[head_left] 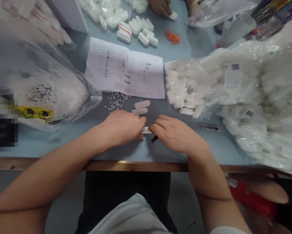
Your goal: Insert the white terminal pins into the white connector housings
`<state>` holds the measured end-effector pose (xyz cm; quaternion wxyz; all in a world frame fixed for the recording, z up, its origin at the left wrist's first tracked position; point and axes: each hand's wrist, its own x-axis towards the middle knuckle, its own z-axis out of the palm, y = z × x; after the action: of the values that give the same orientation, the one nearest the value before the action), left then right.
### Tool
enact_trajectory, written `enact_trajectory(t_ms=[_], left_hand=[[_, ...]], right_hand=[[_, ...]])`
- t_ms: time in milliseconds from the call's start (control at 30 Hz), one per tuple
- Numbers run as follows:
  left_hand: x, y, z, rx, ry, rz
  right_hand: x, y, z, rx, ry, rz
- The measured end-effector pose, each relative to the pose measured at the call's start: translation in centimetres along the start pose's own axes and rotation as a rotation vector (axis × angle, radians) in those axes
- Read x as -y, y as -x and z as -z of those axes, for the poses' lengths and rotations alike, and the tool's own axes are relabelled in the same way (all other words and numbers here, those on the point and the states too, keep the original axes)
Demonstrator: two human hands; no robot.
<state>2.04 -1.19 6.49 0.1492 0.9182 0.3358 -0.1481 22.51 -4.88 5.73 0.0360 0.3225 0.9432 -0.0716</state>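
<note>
A slim white connector housing (146, 130) with rows of small holes lies between my two hands near the table's front edge. My left hand (122, 128) is closed, its fingers and thumb pinching the left end of that housing. At the other end is my right hand (171, 131), also closed, with a black pen-like tool (154, 139) sticking out below its fingers. The rest of this tool is hidden by the hand. Just beyond the fingertips sit two similar housings, an upper one (142, 104) and a lower one (139, 111). Tiny white pins (116, 100) are scattered beyond my left hand.
A printed sheet (146, 78) lies ahead. Bags of white parts (184, 84) crowd the right, near thread snips (209, 127). Another clear bag (63, 97) stands left. Across the table, another person's hand (161, 7) holds a white piece near orange clips (172, 37).
</note>
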Motion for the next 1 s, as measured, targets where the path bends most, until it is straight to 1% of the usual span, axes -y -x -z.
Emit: enact_trajectory(t_ms=[200, 333, 433, 500, 567, 633, 700, 733, 800, 867, 900, 933, 1000], left_hand=[[0.1, -0.3, -0.3, 0.024, 0.011, 0.019], [0.0, -0.3, -0.3, 0.012, 0.028, 0.013], [-0.1, -0.3, -0.3, 0.017, 0.016, 0.029], [0.1, -0.2, -0.3, 0.003, 0.027, 0.024], [0.5, -0.1, -0.3, -0.036, 0.094, 0.022], [1.0, 0.0, -0.2, -0.092, 0.239, 0.041], [1.5, 0.0, -0.1, -0.180, 0.469, 0.083], [1.7, 0.0, -0.1, -0.238, 0.621, 0.108], [1.9, -0.1, -0.2, -0.336, 1.006, 0.146], [2.0, -0.3, -0.4, -0.366, 1.391, 0.199], [2.0, -0.4, -0.5, -0.363, 1.539, 0.226], [2.0, -0.6, -0.6, -0.357, 1.646, 0.251], [1.9, -0.9, -0.7, -0.354, 1.758, 0.294]], right_hand=[[-0.9, 1.0, 0.4, -0.046, -0.038, 0.007], [-0.8, 1.0, 0.4, -0.005, 0.003, 0.078], [-0.7, 0.9, 0.3, 0.028, 0.039, 0.085], [-0.8, 1.0, 0.2, 0.000, 0.018, 0.063], [-1.1, 1.1, 0.1, -0.078, -0.038, 0.035], [-1.5, 1.2, 0.0, -0.196, -0.084, -0.019], [-1.8, 1.1, -0.3, -0.316, -0.085, -0.097], [-1.8, 1.0, -0.6, -0.365, -0.071, -0.137], [-1.9, 0.7, -1.0, -0.427, -0.039, -0.201], [-1.8, 0.4, -1.5, -0.459, -0.021, -0.234], [-1.8, 0.2, -1.8, -0.473, -0.018, -0.243], [-1.8, 0.0, -2.0, -0.488, -0.017, -0.249], [-1.8, -0.2, -2.4, -0.533, -0.018, -0.255]])
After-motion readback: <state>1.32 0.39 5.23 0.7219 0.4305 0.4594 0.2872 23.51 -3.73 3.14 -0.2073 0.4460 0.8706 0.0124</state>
